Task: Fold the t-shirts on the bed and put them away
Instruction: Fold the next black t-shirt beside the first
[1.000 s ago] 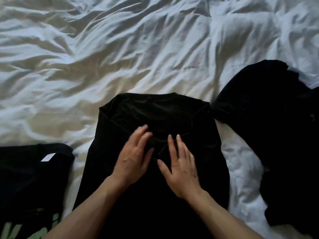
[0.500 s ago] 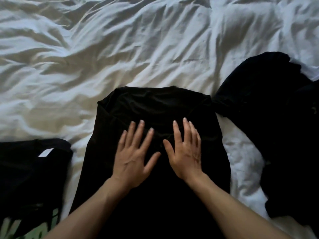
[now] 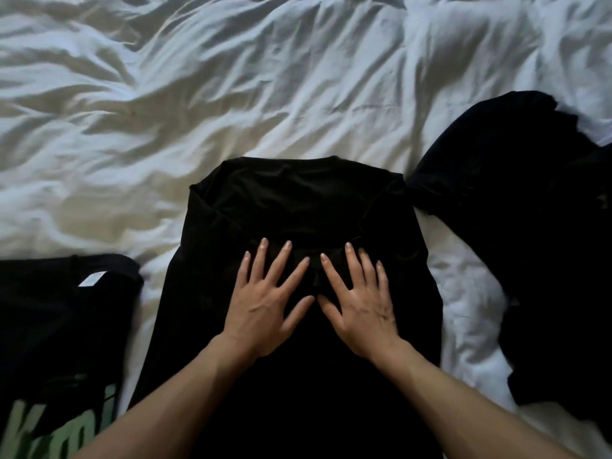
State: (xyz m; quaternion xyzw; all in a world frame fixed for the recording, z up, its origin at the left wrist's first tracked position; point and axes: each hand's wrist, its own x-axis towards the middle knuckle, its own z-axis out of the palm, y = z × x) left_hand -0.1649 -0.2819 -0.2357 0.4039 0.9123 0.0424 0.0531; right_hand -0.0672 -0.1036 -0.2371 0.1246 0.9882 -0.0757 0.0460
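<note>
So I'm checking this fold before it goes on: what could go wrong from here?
1. Both hands, left and right, press flat on the middle shirt; its top right corner looks bunched, so a crease may get folded in.
2. The unfolded pile touches that corner and could get dragged along.
3. The rumpled sheet underneath may make the fold uneven.

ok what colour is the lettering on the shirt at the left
Pale green lettering on the black shirt, seen in the head view.
</note>
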